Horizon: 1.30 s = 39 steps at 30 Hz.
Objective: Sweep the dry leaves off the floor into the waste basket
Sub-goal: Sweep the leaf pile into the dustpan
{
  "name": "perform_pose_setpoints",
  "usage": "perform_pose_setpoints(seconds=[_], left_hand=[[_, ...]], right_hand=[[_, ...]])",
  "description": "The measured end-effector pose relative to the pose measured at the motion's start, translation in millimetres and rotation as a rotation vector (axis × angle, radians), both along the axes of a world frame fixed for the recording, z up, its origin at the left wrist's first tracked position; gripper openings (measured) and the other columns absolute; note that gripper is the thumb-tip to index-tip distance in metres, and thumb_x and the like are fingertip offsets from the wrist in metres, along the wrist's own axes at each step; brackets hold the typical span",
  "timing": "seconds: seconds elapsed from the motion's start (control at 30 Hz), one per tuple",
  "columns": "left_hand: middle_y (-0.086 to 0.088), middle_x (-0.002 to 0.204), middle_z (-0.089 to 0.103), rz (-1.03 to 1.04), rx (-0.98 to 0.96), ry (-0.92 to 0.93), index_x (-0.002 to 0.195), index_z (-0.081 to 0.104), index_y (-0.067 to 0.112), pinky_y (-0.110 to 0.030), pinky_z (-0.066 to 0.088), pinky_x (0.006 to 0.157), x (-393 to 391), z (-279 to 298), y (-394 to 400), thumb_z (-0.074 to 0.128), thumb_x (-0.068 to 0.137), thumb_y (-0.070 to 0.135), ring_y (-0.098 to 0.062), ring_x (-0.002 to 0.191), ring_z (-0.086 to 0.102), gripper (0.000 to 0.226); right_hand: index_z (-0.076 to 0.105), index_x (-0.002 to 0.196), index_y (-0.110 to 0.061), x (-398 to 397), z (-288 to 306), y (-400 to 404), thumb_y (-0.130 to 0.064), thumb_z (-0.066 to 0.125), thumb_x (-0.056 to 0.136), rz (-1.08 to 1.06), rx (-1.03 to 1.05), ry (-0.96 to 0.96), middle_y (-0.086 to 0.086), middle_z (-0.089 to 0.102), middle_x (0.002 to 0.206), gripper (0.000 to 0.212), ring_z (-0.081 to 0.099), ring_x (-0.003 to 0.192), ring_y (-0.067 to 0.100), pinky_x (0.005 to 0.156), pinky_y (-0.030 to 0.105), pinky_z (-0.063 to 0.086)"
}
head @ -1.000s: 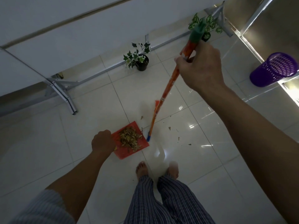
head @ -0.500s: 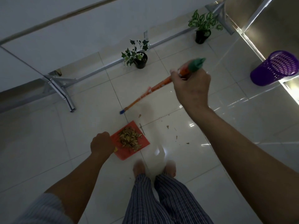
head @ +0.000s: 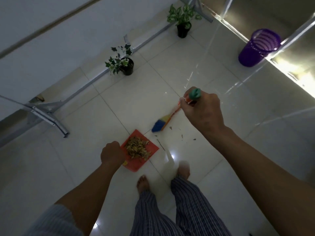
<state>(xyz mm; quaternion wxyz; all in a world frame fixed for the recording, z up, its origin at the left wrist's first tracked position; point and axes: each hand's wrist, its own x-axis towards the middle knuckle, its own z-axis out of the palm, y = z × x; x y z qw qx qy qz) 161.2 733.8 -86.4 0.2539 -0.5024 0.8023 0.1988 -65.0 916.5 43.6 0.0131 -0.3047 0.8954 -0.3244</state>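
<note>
right hand is wrapped tight around the green-capped top of the orange-handled broom with the blue and yellow bristles, and the left hand is fisted on the handle end of the flat red plastic dustpan, which sits on the white tiled floor just ahead of the bare feet. a second ago the broom stood nearly upright with its head right at the pan's lip, then it swung up and away over the tiles, and now the bristles are back down just past the pan's far corner, so i'd say that's a reset stroke going after stragglers. most of the dry brown leaves are already heaped in the pan, which hasn't shifted, but a few crumbs lie scattered on the floor just right of the bristles. the purple plastic mesh waste basket is well apart, off to the upper right by the bright strip of light, nothing in it that i can see. two small black-potted plants, the ivy and the spotted leafy one, stand along a metal frame rail at the wall, out of the path to the basket imo. main risk is tipping the loaded pan on the walk over.
</note>
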Motion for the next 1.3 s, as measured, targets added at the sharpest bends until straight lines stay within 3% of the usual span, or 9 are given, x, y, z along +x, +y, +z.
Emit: perform_pose_setpoints(seconds=[0.13, 0.43, 0.57, 0.7, 1.07, 1.13, 1.2, 1.3], left_hand=[[-0.018, 0.097, 0.061, -0.127, 0.008, 0.024, 0.088, 0.056, 0.004, -0.034, 0.052, 0.071, -8.2, 3.1, 0.5, 0.065, 0.069, 0.011, -0.035, 0.090, 0.062, 0.022], [-0.017, 0.103, 0.060, -0.326, 0.026, 0.053, 0.099, 0.058, 0.002, -0.035, 0.051, 0.074, -28.1, -0.8, 11.4, 0.058, 0.080, 0.016, -0.033, 0.094, 0.060, 0.023], [-0.014, 0.098, 0.063, -0.354, 0.056, 0.040, 0.093, 0.060, 0.006, -0.030, 0.047, 0.067, -29.1, -5.8, 19.1, 0.072, 0.075, 0.032, -0.031, 0.089, 0.062, 0.034], [-0.015, 0.096, 0.061, -0.359, 0.078, 0.051, 0.092, 0.058, 0.004, -0.032, 0.048, 0.068, -26.7, -5.8, 25.5, 0.067, 0.072, 0.016, -0.033, 0.088, 0.061, 0.025], [-0.017, 0.097, 0.061, -0.434, 0.053, 0.103, 0.092, 0.059, 0.003, -0.034, 0.049, 0.069, -42.5, -7.2, 46.8, 0.060, 0.077, 0.012, -0.033, 0.089, 0.061, 0.018], [-0.016, 0.097, 0.061, -0.438, 0.047, 0.096, 0.092, 0.059, 0.003, -0.034, 0.049, 0.070, -44.4, -7.5, 50.3, 0.060, 0.076, 0.012, -0.034, 0.090, 0.061, 0.018], [-0.016, 0.096, 0.061, -0.439, 0.039, 0.088, 0.093, 0.060, 0.003, -0.034, 0.050, 0.071, -45.7, -8.1, 51.8, 0.060, 0.077, 0.013, -0.034, 0.090, 0.061, 0.019], [-0.017, 0.094, 0.062, -0.448, 0.023, 0.096, 0.091, 0.060, 0.003, -0.035, 0.052, 0.071, -45.9, -9.7, 51.2, 0.061, 0.077, 0.014, -0.034, 0.086, 0.062, 0.018]], right_hand=[[0.071, 0.092, -0.012, 12.7, 13.0, 13.7, -0.043, 0.059, 0.093, -0.147, -0.015, 0.050, 0.003, 0.072, 0.069, 0.034, 0.070, 0.061, 0.019, 0.065, 0.040, 0.060], [0.071, 0.089, -0.009, 34.5, 5.7, 38.2, -0.048, 0.060, 0.090, -0.419, -0.112, 0.149, 0.006, 0.074, 0.073, 0.041, 0.072, 0.067, 0.024, 0.067, 0.044, 0.059], [0.061, 0.079, -0.013, 52.1, -14.5, 47.1, -0.035, 0.068, 0.087, -0.350, 0.010, 0.021, 0.004, 0.066, 0.067, 0.025, 0.064, 0.062, 0.026, 0.061, 0.041, 0.055], [0.072, 0.082, -0.014, 61.8, -14.2, 59.7, -0.032, 0.063, 0.092, -0.263, 0.098, 0.029, 0.004, 0.069, 0.074, 0.022, 0.063, 0.065, 0.021, 0.065, 0.039, 0.055], [0.075, 0.079, -0.008, 47.9, 10.3, 97.5, -0.036, 0.071, 0.090, -0.456, -0.095, 0.080, 0.005, 0.072, 0.071, 0.030, 0.068, 0.064, 0.020, 0.065, 0.039, 0.057], [0.075, 0.080, -0.010, 45.5, 2.4, 99.1, -0.041, 0.070, 0.090, -0.500, -0.102, 0.028, 0.004, 0.072, 0.071, 0.033, 0.068, 0.065, 0.019, 0.066, 0.038, 0.056], [0.075, 0.080, -0.014, 41.9, -10.9, 100.7, -0.046, 0.067, 0.090, -0.567, -0.076, -0.054, 0.000, 0.072, 0.071, 0.034, 0.067, 0.066, 0.017, 0.069, 0.029, 0.054], [0.074, 0.082, -0.017, 40.3, -31.2, 106.4, -0.041, 0.068, 0.090, -0.541, 0.056, -0.156, -0.002, 0.070, 0.073, 0.026, 0.065, 0.070, 0.016, 0.062, 0.024, 0.047]])
